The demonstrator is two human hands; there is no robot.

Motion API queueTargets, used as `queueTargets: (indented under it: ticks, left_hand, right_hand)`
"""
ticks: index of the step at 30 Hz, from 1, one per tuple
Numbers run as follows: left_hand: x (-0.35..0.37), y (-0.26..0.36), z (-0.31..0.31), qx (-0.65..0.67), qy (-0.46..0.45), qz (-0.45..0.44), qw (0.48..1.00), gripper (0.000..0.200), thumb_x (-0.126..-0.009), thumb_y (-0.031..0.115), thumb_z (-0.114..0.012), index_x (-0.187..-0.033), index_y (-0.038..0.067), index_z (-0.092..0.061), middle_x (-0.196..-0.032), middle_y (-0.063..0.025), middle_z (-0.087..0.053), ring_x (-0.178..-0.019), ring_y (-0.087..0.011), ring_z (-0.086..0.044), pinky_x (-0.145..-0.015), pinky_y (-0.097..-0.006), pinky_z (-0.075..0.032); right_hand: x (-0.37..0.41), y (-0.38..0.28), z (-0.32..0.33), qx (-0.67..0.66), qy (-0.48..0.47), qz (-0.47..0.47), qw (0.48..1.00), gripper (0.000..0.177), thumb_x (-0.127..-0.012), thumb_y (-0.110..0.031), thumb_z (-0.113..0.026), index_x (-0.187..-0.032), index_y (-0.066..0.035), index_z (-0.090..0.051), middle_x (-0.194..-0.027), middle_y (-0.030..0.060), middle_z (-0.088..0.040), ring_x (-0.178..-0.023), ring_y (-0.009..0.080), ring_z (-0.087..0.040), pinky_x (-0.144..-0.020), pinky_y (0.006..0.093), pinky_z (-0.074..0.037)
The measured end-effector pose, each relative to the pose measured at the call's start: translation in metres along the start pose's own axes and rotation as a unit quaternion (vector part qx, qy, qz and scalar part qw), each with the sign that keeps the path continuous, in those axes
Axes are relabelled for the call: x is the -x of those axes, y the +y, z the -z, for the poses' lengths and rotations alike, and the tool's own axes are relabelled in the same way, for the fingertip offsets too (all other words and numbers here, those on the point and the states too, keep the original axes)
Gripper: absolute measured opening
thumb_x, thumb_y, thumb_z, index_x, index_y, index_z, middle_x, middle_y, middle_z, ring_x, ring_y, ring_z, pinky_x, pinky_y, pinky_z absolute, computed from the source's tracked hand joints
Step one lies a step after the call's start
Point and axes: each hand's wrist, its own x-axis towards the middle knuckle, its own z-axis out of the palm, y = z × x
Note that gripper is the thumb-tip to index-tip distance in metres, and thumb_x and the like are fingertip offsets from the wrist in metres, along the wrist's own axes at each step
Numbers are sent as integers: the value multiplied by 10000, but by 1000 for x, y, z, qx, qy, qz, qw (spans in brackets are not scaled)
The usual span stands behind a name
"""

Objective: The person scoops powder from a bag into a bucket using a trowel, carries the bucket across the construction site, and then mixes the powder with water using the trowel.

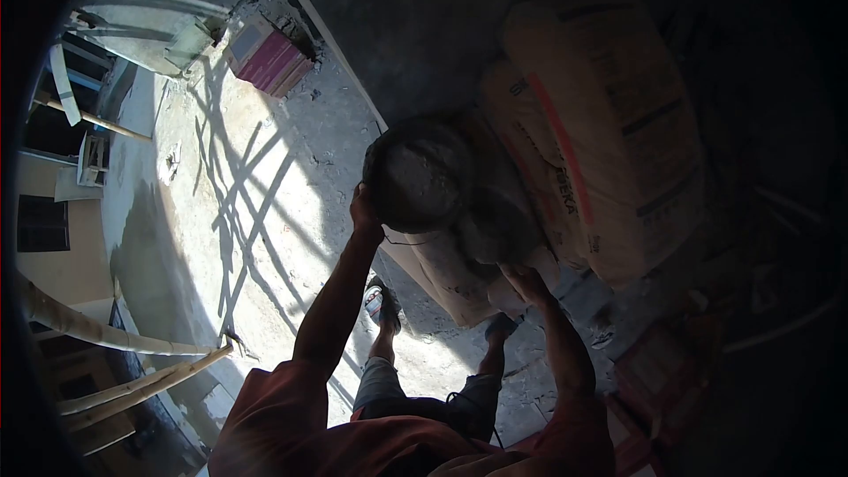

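Note:
My left hand (364, 215) grips the near-left rim of a dark round bucket (439, 223), its thumb and fingers closed around the edge. Grey material shows inside the bucket, and a thin wire handle hangs at its lower side. To the right, in shadow, my right hand (525, 284) reaches down with closed fingers at the edge of an opened cement bag (450, 278). A dark rounded shape (495, 230) lies just beyond those fingers; whether it is a tool or part of the bag is too dim to tell.
Stacked full cement bags (609, 141) stand on the right. A pink-and-white box (268, 57) sits on the sunlit floor (256, 185) at the upper left. Bamboo poles (146, 389) cross the lower left. Reddish boxes (658, 371) lie at the lower right.

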Motion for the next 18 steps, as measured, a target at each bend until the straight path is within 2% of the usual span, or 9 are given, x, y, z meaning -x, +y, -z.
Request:
queueTargets:
  ticks: [2, 4, 7, 9, 11, 13, 17, 18]
  left_hand:
    - [6, 6, -5, -22, 16, 0, 1000, 346, -932, 259, -333, -1189, 64, -459, -1068, -92, -536, -979, -224, -530, -843, -357, -431]
    - [11, 9, -6, -6, 16, 2, 1000, 348, -930, 258, -335, -1189, 60, -458, -1062, -88, -537, -969, -220, -531, -844, -348, -427]
    - [-2, -2, 3, 9, 17, -2, 1000, 352, -923, 257, -344, -1187, 56, -461, -1046, -81, -541, -970, -203, -523, -849, -332, -415]
    - [-20, -17, 14, 16, -15, -29, 999, 366, -918, 310, -378, -1199, 101, -486, -1032, -66, -548, -943, -189, -534, -789, -337, -443]
    - [-15, -10, 8, 10, 17, -21, 1000, 360, -928, 287, -371, -1192, 72, -486, -1027, -81, -557, -932, -194, -543, -808, -321, -440]
    - [-14, -8, 6, -1, 17, -21, 1000, 369, -936, 294, -357, -1200, 66, -479, -1054, -83, -555, -952, -198, -540, -828, -326, -434]
    - [-15, -10, 7, 3, 20, -27, 999, 376, -940, 292, -343, -1201, 56, -475, -1067, -86, -553, -967, -202, -537, -840, -327, -431]
    - [-15, -9, 6, -1, 21, -28, 999, 379, -938, 293, -345, -1202, 53, -473, -1068, -88, -553, -970, -202, -536, -844, -326, -429]
  right_hand:
    - [29, -24, 6, 4, 22, -7, 1000, 412, -851, -455, -552, -1013, -79, -603, -527, -27, -412, -389, 70, -389, -361, 248, -307]
    - [56, -50, 7, -46, 68, -19, 996, 431, -844, -459, -560, -1041, -78, -598, -531, -21, -422, -402, 72, -401, -372, 248, -319]
    - [96, -93, 13, -26, 107, -32, 993, 474, -841, -462, -561, -1127, -84, -581, -542, -14, -440, -410, 75, -411, -373, 247, -321]
    - [125, -131, 20, 12, 112, -5, 994, 493, -840, -464, -561, -1155, -85, -568, -543, -14, -442, -409, 75, -410, -374, 245, -322]
    - [147, -161, 22, 42, 122, 18, 991, 514, -838, -467, -560, -1183, -85, -556, -544, -15, -444, -409, 75, -409, -374, 243, -324]
    - [155, -193, 16, 47, 131, 12, 990, 539, -830, -493, -538, -1131, -47, -569, -550, -11, -432, -429, 63, -421, -389, 241, -350]
    - [134, -247, -5, 96, 107, 26, 989, 526, -825, -500, -535, -1090, -48, -582, -565, -7, -444, -434, 60, -428, -398, 236, -353]
    - [113, -251, -9, 140, 81, 66, 985, 481, -832, -461, -526, -1085, -55, -577, -564, 14, -465, -457, 90, -475, -409, 256, -383]
